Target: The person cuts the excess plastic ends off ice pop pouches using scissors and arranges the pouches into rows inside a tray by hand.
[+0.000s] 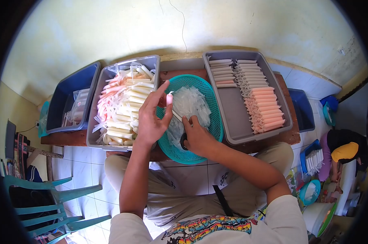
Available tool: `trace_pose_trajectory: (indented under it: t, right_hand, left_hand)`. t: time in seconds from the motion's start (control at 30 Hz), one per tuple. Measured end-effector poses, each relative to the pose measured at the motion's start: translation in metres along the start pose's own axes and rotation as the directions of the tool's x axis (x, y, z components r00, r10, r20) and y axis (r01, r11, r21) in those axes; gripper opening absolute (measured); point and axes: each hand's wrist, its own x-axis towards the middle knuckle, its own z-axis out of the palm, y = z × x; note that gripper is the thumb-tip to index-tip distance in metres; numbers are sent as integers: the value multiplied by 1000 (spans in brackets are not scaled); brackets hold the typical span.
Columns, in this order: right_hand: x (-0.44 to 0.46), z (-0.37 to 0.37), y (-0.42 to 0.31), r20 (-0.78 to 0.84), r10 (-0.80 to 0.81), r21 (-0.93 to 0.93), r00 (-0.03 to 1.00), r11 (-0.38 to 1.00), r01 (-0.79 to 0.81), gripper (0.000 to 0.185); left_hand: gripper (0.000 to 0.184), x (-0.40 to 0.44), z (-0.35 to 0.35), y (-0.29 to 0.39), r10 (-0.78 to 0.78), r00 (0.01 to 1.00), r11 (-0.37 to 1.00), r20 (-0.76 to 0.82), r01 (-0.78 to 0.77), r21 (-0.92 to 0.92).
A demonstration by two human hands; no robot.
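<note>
My left hand (153,118) is raised over the left rim of a turquoise mesh basket (217,122). It grips a pink-filled plastic ice-pop tube (169,99), whose end stands up between fingers and thumb; the rest of the tube is hidden. My right hand (199,137) is closed around scissors with black handles (184,141), just right of the left hand and above the basket. The blades point up and left, towards the tube. Clear plastic scraps (192,105) fill much of the basket below.
To the left, a grey tub (95,140) holds a heap of pink and cream tubes (131,99); a dark blue bin (66,97) stands beyond. On the right, a grey tray (232,116) holds tubes in rows (265,107). Another person (346,150) bends at far right. A green chair (56,203) stands lower left.
</note>
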Motion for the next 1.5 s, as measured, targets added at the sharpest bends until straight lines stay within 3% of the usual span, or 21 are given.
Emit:
trace_pose_trajectory:
  t: [0.2,0.4,0.47,0.6,0.67,0.7,0.77,0.8,0.87,0.97,1.1,1.27,1.33,1.5]
  right_hand:
    - [-8,-5,-3,48,38,56,998,998,-41,85]
    - [-32,-34,8,1,-103,60,995,993,103,79]
    - [-36,-40,26,-239,-293,20,926,952,307,61]
    - [-57,-109,25,-195,-124,123,973,981,150,38]
    - [-70,-141,23,-330,50,253,943,967,38,25]
    - [-76,-154,26,-333,54,253,941,967,34,25]
    - [-87,-175,38,-544,64,50,837,998,-43,34]
    - [-91,-181,49,-546,70,52,835,997,-50,34]
    - [-100,-193,70,-698,-288,-299,655,949,98,38]
    - [-119,-213,90,-671,-351,-412,653,909,65,37]
    - [-142,-221,123,-684,-299,-425,665,905,-31,30]
    - [-163,-222,152,-608,-48,-228,793,967,-116,25]
    - [-169,-219,163,-592,1,-209,806,965,-155,24]
    - [-176,-211,175,-518,128,-213,846,939,-272,20]
  left_hand:
    - [46,-5,3,-5,-63,989,985,131,83,-149]
    - [32,-6,18,-4,-209,976,901,59,216,-377]
    - [32,-4,25,1,-221,973,857,62,224,-463]
    - [31,2,47,15,-244,966,739,86,242,-629]
    - [30,7,63,25,-225,969,714,99,233,-661]
    - [30,9,72,30,-209,972,689,105,223,-689]
    - [28,14,93,44,-185,976,681,118,214,-700]
    - [27,16,104,51,-194,970,641,144,237,-730]
    - [24,21,129,66,-222,952,525,211,299,-797]
    - [24,30,163,91,-254,909,432,332,413,-801]
    - [27,37,204,117,-255,852,409,458,524,-747]
    - [27,37,239,117,-253,782,453,570,616,-644]
    - [24,36,241,120,-261,764,738,590,552,-388]
    - [21,28,246,116,-230,711,815,665,514,-268]
